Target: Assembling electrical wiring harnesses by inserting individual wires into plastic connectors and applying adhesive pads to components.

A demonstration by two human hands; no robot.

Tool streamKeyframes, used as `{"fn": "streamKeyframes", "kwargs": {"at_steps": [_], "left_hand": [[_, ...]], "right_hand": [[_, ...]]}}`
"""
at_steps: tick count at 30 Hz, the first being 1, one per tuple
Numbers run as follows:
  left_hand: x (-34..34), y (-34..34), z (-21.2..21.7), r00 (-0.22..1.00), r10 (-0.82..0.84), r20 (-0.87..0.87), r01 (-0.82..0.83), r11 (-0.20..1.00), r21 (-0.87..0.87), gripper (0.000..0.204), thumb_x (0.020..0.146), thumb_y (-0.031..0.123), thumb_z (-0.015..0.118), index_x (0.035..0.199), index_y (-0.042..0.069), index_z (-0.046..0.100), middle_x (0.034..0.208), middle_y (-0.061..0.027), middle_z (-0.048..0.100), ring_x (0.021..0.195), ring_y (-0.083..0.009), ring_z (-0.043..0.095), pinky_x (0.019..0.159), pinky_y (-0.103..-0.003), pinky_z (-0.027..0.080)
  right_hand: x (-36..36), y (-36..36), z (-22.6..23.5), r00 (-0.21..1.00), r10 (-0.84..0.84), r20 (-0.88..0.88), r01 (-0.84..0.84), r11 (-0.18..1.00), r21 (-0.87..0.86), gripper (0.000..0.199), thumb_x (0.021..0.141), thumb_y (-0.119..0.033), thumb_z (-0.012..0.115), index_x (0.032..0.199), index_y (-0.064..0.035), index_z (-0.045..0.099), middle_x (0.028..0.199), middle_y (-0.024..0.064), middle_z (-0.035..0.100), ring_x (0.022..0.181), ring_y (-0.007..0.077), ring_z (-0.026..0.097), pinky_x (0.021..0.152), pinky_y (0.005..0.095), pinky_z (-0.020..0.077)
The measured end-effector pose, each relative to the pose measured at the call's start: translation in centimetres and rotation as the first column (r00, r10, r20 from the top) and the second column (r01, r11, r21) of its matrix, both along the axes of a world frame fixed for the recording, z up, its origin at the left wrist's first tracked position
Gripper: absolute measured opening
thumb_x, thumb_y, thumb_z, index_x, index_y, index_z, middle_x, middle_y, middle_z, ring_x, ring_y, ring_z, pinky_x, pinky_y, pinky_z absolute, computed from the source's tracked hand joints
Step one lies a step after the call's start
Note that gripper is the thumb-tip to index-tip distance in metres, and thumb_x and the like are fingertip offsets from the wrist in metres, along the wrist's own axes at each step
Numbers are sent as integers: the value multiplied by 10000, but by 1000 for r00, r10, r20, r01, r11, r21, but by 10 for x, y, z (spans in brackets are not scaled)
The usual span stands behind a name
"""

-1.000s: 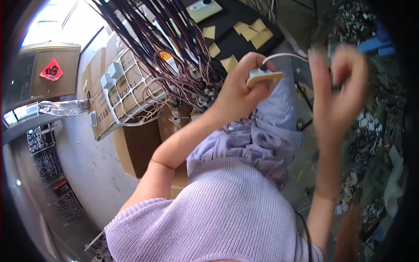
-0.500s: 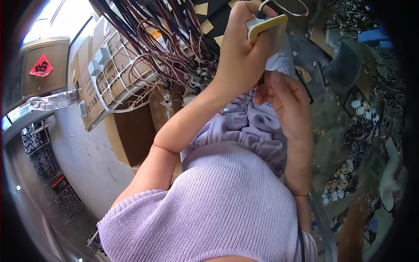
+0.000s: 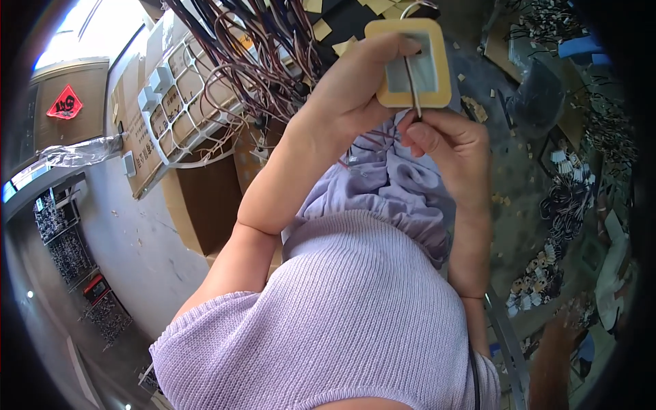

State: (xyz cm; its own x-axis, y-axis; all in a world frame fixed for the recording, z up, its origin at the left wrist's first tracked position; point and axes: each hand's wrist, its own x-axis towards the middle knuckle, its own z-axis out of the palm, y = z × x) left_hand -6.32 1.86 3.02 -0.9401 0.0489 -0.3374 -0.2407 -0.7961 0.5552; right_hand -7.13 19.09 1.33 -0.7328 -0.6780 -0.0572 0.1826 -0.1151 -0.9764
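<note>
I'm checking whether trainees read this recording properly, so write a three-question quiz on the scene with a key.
1. Which hand holds the yellow-rimmed panel?
2. True or false: the right hand pinches the wire that runs across the panel's face.
3. In the picture, the red diamond sign is toward: A) the left side, B) the right side, C) the lower edge.

Key: 1. The left hand. 2. True. 3. A.

On my remote feed I count one left hand (image 3: 352, 92), one right hand (image 3: 451, 142), one yellow-rimmed panel (image 3: 427, 74), one held cable (image 3: 413, 83), one red diamond sign (image 3: 64, 102), two white blocks (image 3: 162, 78) on one white grid, and one red device (image 3: 96, 289); the bundled wires (image 3: 270, 61) are too many for me to number.
</note>
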Motion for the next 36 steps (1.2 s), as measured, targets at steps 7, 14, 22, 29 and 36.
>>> {"fn": "streamKeyframes", "kwargs": {"at_steps": [7,14,22,29,36], "left_hand": [[64,-38,-4,370,-919,135,363,9,-932,544,727,144,684,1236,18,535,1067,-182,607,1018,-347,605,878,-413,487],[86,-53,-24,870,-378,-317,79,740,-668,1063,764,531,722,1496,29,137,1543,-175,175,1445,-281,141,1144,-438,131],[150,-19,67,775,89,-625,-477,731,-488,292,913,179,574,653,46,572,658,-91,610,583,-229,590,582,-350,476],[207,-92,99,586,238,-775,-587,784,-204,231,940,246,595,896,33,518,533,-41,496,304,-104,383,274,-246,352],[114,-73,54,389,50,-920,-575,-767,-284,695,802,186,740,1355,-23,373,1287,-168,480,1199,-273,481,1007,-394,398]], "right_hand": [[-18,18,4,793,247,557,112,840,-532,688,935,-471,544,1364,42,380,901,-7,581,673,70,530,729,205,411],[27,24,53,900,195,-390,-161,980,119,142,955,-155,500,939,-44,587,657,58,558,570,180,588,506,310,439],[-8,6,61,898,-48,-437,-8,992,-126,197,908,-199,631,782,-61,570,640,25,564,572,126,583,503,248,425],[-206,-96,-42,208,-167,-964,665,747,14,232,795,-218,719,923,-57,612,845,109,620,790,340,608,703,423,491],[-195,-9,-21,675,-267,-687,333,942,-39,137,970,-138,490,976,-16,552,861,48,616,762,130,586,718,264,469]]}}
